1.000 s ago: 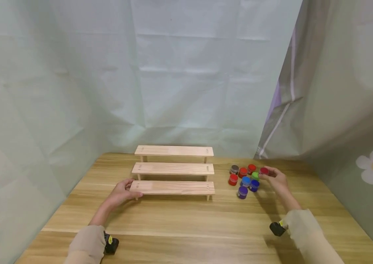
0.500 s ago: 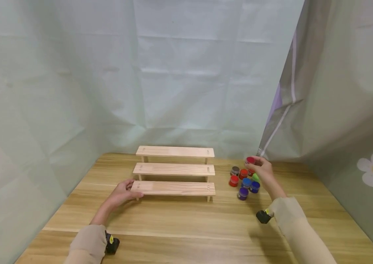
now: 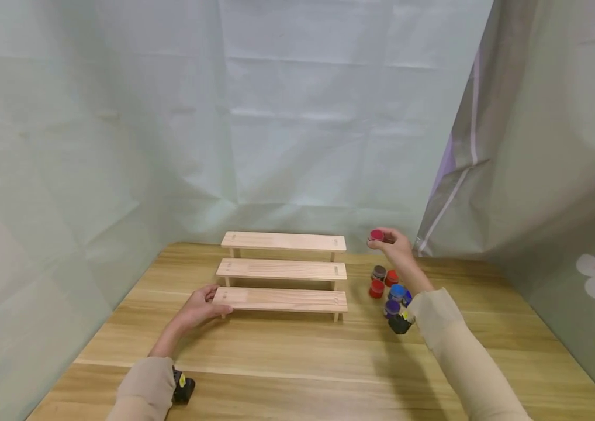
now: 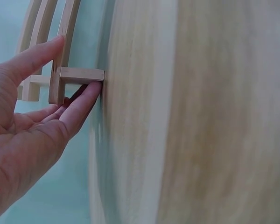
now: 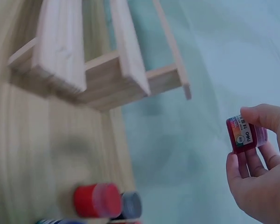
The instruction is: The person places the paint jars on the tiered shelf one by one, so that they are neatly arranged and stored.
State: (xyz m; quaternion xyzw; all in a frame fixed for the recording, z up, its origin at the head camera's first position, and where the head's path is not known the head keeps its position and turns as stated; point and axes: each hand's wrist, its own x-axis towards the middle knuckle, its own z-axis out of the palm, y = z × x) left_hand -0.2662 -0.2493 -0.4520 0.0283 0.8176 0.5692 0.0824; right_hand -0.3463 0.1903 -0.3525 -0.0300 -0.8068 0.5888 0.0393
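Note:
A three-step wooden rack (image 3: 282,269) stands on the table. My left hand (image 3: 200,309) grips the left end of its lowest step; in the left wrist view the thumb lies on the plank (image 4: 65,51) and the fingers reach under beside the leg. Up at the right, level with the top step, my right hand (image 3: 394,245) pinches a small dark-red paint jar (image 3: 376,235) between thumb and fingers. That jar (image 5: 245,134) shows a printed label in the right wrist view, held away from the rack's right end.
Several paint jars stand right of the rack: a black jar (image 3: 379,273), red jars (image 3: 376,288), a light-blue jar (image 3: 396,292) and a purple jar (image 3: 391,309). The right forearm hides part of the group. A pale cloth (image 3: 297,146) hangs behind the wooden table (image 3: 276,368).
My right hand has lifted the dark-red jar from above the right side of the group, moving left and up towards the rack's top step. The left hand keeps its grip.

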